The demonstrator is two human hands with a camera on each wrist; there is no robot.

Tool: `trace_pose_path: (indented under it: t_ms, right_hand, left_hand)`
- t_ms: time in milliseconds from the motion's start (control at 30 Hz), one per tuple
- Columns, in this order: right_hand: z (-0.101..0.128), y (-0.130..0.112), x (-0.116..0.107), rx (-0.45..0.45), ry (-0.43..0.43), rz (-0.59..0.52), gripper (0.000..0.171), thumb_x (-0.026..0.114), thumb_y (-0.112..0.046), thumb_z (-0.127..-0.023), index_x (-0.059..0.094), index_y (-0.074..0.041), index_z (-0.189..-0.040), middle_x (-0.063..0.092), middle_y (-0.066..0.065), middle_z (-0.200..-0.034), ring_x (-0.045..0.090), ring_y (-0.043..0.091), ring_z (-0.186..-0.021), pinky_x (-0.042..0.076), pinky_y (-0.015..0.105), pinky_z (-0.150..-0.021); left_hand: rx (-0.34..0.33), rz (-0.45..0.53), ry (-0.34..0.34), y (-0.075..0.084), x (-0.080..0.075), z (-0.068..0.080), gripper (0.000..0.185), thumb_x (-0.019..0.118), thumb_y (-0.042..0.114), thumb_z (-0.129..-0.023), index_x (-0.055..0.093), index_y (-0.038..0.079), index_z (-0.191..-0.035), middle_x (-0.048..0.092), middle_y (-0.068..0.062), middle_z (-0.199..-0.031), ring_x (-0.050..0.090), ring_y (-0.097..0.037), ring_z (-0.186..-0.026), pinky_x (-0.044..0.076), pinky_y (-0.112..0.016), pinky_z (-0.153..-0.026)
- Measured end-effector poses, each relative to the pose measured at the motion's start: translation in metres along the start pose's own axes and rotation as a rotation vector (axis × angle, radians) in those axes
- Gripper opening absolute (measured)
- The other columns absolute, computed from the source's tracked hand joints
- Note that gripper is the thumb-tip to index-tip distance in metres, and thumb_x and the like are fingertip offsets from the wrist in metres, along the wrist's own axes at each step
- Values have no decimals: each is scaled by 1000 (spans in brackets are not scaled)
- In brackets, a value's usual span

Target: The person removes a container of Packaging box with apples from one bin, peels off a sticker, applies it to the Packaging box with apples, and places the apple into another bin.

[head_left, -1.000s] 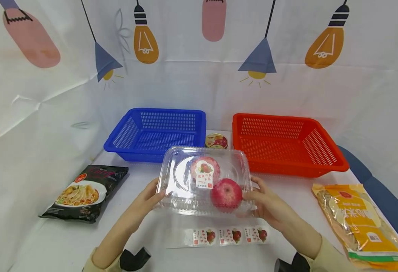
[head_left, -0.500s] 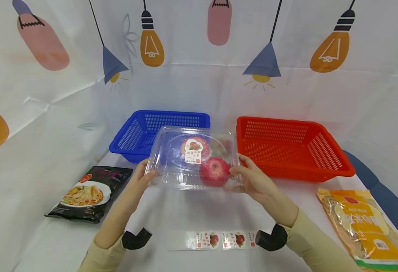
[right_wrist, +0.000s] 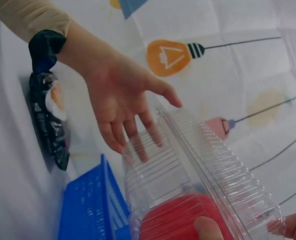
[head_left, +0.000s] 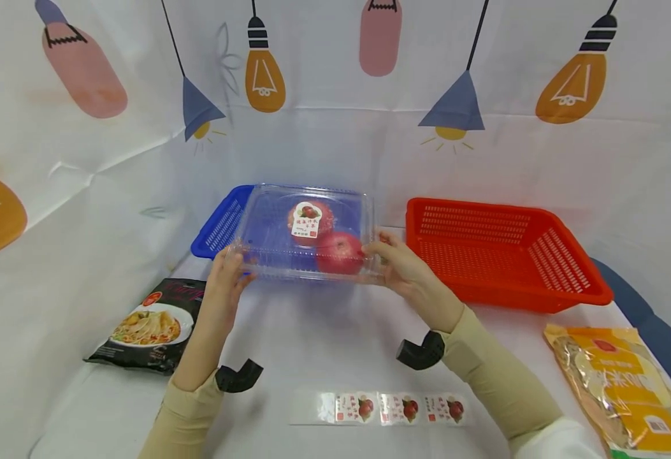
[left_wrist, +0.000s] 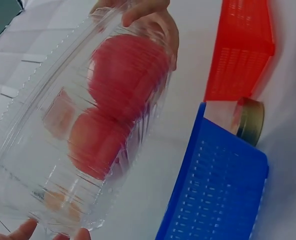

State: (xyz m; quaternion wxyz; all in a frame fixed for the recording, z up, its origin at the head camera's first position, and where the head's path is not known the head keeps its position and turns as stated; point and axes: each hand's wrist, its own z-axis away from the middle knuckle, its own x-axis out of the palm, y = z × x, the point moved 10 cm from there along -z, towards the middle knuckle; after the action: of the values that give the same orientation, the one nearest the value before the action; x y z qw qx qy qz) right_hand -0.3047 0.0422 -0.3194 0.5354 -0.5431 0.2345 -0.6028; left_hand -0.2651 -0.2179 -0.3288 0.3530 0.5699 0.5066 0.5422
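A clear plastic clamshell box [head_left: 263, 217] is held in the air, overlapping the blue basket [head_left: 216, 231] in the head view. Inside are two red apples [head_left: 341, 253], and a white apple label [head_left: 306, 220] shows on the lid. My right hand [head_left: 406, 268] grips the box's right end, its thumb over the side beside the nearer apple. At the opposite end is my left hand [head_left: 226, 280]. The right wrist view shows this left hand [right_wrist: 120, 95] with its fingers straight and spread against the box wall, thumb extended near the rim.
A red basket [head_left: 484, 280] stands at the back right, with a round tin [left_wrist: 250, 121] near the baskets. A black noodle packet [head_left: 151, 325] lies left, a yellow food bag [head_left: 616, 386] right. A strip of apple labels [head_left: 401, 408] lies in front.
Both hands have lifted the box and carried it forward and left, off the area above the label strip to over the blue basket. The left hand's fingers have turned more upright.
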Motion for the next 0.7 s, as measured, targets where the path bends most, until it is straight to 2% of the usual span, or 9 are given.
trace_pose_path:
  t_ms: [100,200,333,467,567,633,700]
  right_hand:
    - [-9,-2,5,3,10,-40,65,53,-2,-88,24,-19,-143,26,7,-137,35,30,-120,44,52,-89]
    - [-17,-2,11,11,20,-109,69,54,2,-86,24,-19,-144,16,7,-140,29,31,-126,44,53,-87]
    - [-28,-4,18,10,23,-153,71,53,4,-85,24,-20,-145,7,8,-144,23,32,-130,43,53,-88]
    - [-40,-7,24,17,29,-150,69,54,3,-86,25,-21,-144,15,7,-146,33,35,-126,44,51,-88]
    - [-49,-7,26,39,52,-158,66,57,1,-86,30,-22,-142,24,5,-142,40,35,-121,47,50,-84]
    - [-57,-7,29,49,64,-157,65,58,0,-86,32,-22,-141,27,5,-139,42,34,-119,49,50,-81]
    - [-64,-6,30,57,79,-165,64,60,0,-85,35,-21,-139,29,6,-137,42,34,-118,50,50,-79]
  left_hand:
    - [-5,54,40,-2,-5,-5,29,43,27,-96,38,17,-122,41,-3,-126,43,-17,-113,40,-26,-92]
    - [-13,101,89,-4,-12,-8,19,40,25,-97,40,16,-114,40,-1,-124,44,-13,-110,41,-24,-91]
    - [2,138,204,-5,-24,-8,14,37,27,-98,41,18,-108,41,1,-116,46,-14,-108,40,-25,-90]
    - [13,212,363,-8,-40,-5,17,35,30,-98,40,20,-111,42,0,-113,45,-13,-103,37,-25,-88]
    - [-23,283,484,-14,-50,-4,13,39,30,-97,38,21,-105,38,1,-109,41,-11,-99,35,-26,-85]
    - [-68,321,536,-19,-55,-5,13,39,32,-97,34,22,-103,33,2,-110,37,-11,-99,34,-25,-83]
    - [-114,332,555,-24,-57,-8,17,38,33,-97,32,21,-108,27,2,-116,33,-12,-101,33,-27,-84]
